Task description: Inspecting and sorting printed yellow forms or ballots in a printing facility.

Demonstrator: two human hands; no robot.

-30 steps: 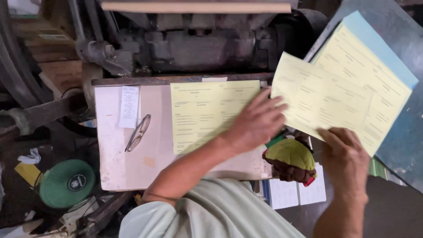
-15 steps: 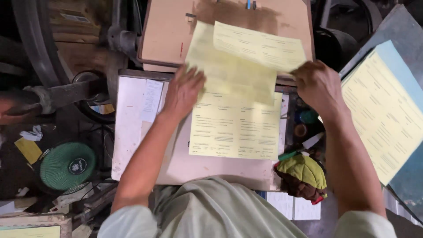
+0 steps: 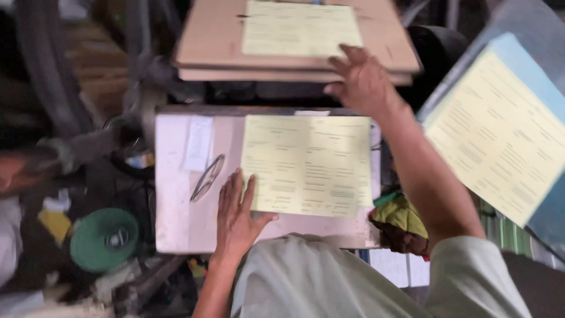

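The left hand [image 3: 236,213] lay flat on the pale desk [image 3: 176,229], with its fingers spread out and holding nothing. Its thumb and first finger touched the bottom left corner of a stack of yellow paper forms [image 3: 307,165]. The stack sat in the middle of the desk, a bit to the right.

The right hand [image 3: 360,82] reached up and away from the body. Its fingers were open and stretched out, resting on the edge of a brown board [image 3: 206,47] higher up. A single yellow sheet [image 3: 300,28] lay flat on that board, and the fingertips were right by its lower right corner. The picture was too blurry to tell if they touched the sheet or only the board.

The two hands were well apart, one low and near, one high and far.

A pair of glasses [image 3: 207,176] lay on the desk just left of the stack, and a small white slip [image 3: 198,142] lay near them. A green round roll [image 3: 105,239] sat low on the left, off the desk. On the right, another pile of yellow forms [image 3: 500,135] lay tilted on a blue sheet [image 3: 550,206]. A yellow and brown cloth [image 3: 401,222] was bunched up beside the right edge of the desk, under the right arm. Dark machine parts [image 3: 88,141] stood to the left.
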